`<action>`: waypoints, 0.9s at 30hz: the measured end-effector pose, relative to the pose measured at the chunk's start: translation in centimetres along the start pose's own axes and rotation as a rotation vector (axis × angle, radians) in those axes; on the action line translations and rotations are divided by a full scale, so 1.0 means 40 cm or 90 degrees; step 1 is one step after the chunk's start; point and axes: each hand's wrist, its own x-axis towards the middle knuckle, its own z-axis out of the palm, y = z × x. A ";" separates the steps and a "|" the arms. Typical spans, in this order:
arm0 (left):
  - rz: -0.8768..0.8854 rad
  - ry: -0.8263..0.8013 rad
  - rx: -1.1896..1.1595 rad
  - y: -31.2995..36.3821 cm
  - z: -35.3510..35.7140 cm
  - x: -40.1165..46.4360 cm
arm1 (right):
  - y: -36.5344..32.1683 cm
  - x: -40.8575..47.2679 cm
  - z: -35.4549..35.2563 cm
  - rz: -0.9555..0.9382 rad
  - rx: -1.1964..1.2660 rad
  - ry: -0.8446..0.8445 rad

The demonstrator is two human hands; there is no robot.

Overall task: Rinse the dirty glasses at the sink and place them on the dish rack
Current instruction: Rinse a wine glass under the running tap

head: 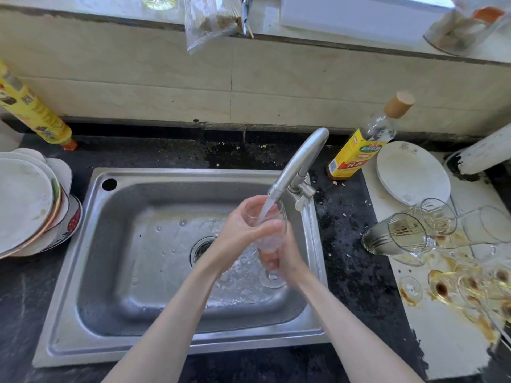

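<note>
- We had a stemmed glass (269,239) over the right side of the sink (116,244), its mouth up under the tap (297,167), with water running straight into the bowl.
- Our left hand (243,230) was wrapped around the upper bowl of the glass, fingers curled at the rim; our right hand (284,258) gripped it lower down, around the base of the bowl and the stem. Both hands were close together, clamped on the same glass, with the foot of the glass showing just below them.
- We judged the glass light but fragile: thin wall, narrow stem, and a steel sink and tap right beside it to knock against.
- Wet, it would be slippery, so we thought the bowl the safest place to hold, with the stem only steadied, not squeezed or twisted.
- Filled with water it would feel heavier and want to tip, so emptying it before moving seemed wise to us.
- The other dirty glasses (431,239) lay on their sides on the white board (442,341) to the right, several touching or overlapping, with brown stains and spills around them. We expected them to roll and clink if one were pulled out carelessly.
- We could not see a dish rack; a plate (412,172) leaned at the back of the board, and stacked plates (27,205) sat to the left of the sink.
</note>
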 end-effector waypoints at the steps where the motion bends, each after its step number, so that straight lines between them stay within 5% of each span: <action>1: -0.002 0.006 0.009 -0.001 -0.002 -0.004 | 0.004 0.003 -0.006 0.008 -0.015 -0.010; 8: 0.024 0.208 0.015 -0.026 0.028 -0.001 | 0.035 -0.015 0.033 -0.110 -0.076 0.100; 11: 0.036 0.152 0.019 -0.012 0.017 -0.006 | 0.022 -0.006 0.038 -0.059 -0.028 0.117; 18: -0.004 0.001 0.003 -0.020 -0.038 0.010 | -0.006 0.007 -0.002 0.156 -0.014 -0.081; 23: -0.040 0.266 -0.027 -0.029 0.017 0.018 | 0.041 -0.003 0.032 -0.041 -0.163 0.075; 27: -0.058 0.216 -0.054 -0.040 0.013 0.019 | 0.052 -0.019 0.047 -0.092 -0.213 0.133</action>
